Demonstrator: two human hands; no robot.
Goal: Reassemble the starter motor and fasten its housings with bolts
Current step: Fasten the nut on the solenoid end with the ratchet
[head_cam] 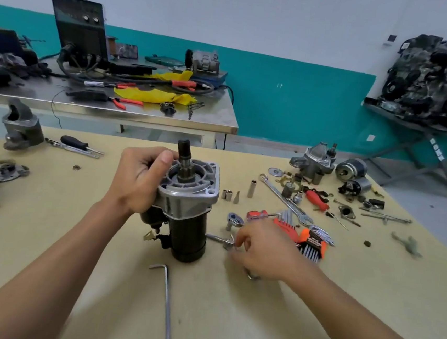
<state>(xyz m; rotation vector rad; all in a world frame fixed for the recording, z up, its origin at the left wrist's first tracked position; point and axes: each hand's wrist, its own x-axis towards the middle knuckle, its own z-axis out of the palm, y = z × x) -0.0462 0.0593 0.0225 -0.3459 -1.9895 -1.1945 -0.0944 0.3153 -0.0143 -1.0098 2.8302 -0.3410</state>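
The left hand (pixel 136 180) reaches forward, fingers curled round the silver upper housing of the starter motor (pixel 188 212). The motor stands upright mid-tabletop (pixel 256 323), black body down, shaft up. The blurred right hand (pixel 260 252) lies palm-down just beside it, fingers bent at a small metal tool (pixel 218 239); whether they grip it is unclear.

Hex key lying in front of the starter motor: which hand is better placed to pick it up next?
Right, probably. The left hand grips the starter motor and holds it upright. The right hand is off the motor, low beside it and nearer the hex key, though its blurred fingers touch small metal parts.
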